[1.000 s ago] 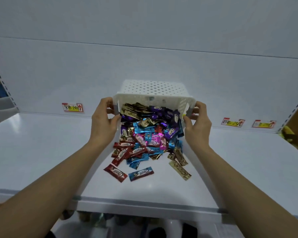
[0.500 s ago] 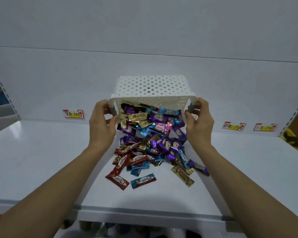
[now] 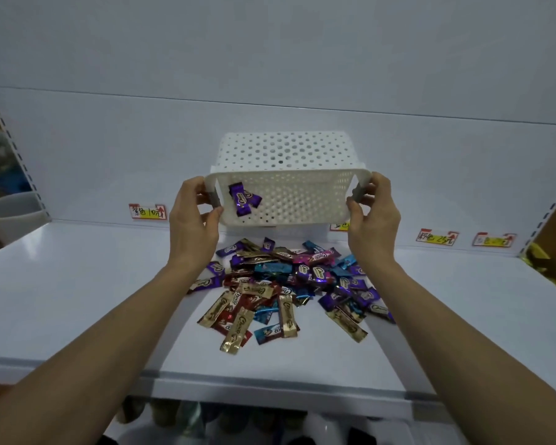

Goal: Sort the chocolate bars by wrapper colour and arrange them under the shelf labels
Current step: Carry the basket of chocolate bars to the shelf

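A white perforated basket [image 3: 302,194] is held tipped toward me above the shelf, its opening facing me. My left hand [image 3: 191,216] grips its left handle and my right hand [image 3: 371,213] grips its right handle. Two purple bars [image 3: 243,199] sit inside near the left wall. Below the basket a mixed pile of chocolate bars [image 3: 289,284] lies on the white shelf [image 3: 77,300]: purple, blue, pink, red and gold wrappers. Paper labels are stuck on the back panel: one at the left [image 3: 147,211], two at the right [image 3: 436,237] [image 3: 493,240], and one partly hidden by my right hand [image 3: 339,226].
The shelf's front edge [image 3: 270,379] runs across below the pile. A grey bucket [image 3: 12,213] stands beyond the left upright. Yellow goods [image 3: 538,258] show past the right upright. Dark items sit on a lower level under the shelf.
The basket has been lifted higher and tipped further. Nearly all the bars have fallen out onto the shelf, spreading the pile wider; only two purple ones stay inside.
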Available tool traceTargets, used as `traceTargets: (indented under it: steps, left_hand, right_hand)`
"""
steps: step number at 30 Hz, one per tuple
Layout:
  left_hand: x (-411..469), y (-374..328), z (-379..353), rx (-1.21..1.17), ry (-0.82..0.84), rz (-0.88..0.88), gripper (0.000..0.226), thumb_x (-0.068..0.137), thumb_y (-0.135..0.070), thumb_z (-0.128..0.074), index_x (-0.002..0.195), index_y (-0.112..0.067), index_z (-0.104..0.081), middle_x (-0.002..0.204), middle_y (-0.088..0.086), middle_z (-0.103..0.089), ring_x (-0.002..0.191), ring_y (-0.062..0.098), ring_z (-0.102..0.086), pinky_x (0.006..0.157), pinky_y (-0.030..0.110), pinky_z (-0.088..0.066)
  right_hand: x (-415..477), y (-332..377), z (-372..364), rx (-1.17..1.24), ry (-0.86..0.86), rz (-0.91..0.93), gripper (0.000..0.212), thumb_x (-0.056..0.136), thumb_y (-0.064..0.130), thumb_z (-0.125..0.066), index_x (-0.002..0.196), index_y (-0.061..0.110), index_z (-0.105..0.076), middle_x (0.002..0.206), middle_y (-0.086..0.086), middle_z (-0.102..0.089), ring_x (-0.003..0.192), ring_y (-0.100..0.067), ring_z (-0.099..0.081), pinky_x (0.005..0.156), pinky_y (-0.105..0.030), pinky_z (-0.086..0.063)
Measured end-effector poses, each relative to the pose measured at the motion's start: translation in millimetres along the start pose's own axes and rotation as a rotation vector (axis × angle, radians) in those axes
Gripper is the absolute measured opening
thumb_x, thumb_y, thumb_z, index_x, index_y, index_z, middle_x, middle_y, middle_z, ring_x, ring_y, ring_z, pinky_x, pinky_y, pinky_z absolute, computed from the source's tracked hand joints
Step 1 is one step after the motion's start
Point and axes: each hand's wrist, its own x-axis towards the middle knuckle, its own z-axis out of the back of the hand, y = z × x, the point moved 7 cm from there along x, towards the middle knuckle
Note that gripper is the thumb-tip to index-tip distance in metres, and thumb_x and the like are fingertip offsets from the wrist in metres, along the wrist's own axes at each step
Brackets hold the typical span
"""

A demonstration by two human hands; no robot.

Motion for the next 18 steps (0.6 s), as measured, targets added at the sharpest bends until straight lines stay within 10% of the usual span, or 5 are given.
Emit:
traceTargets:
  steps: [18]
  left_hand:
    - [-7, 2, 25, 0.026, 0.029, 0.122, 0.048, 0.087, 0.005, -0.069, 0.116, -0.025, -0.045, 0.112, 0.002, -0.060, 0.100, 0.008, -0.062, 0.080, 0.026, -0.058]
  right_hand:
    - [-14, 27, -6, -0.042, 0.097, 0.008, 0.043, 0.092, -0.001, -0.058, 0.126, 0.022, -0.047, 0.105, 0.003, -0.061, 0.094, -0.015, -0.062, 0.082, -0.040, -0.056]
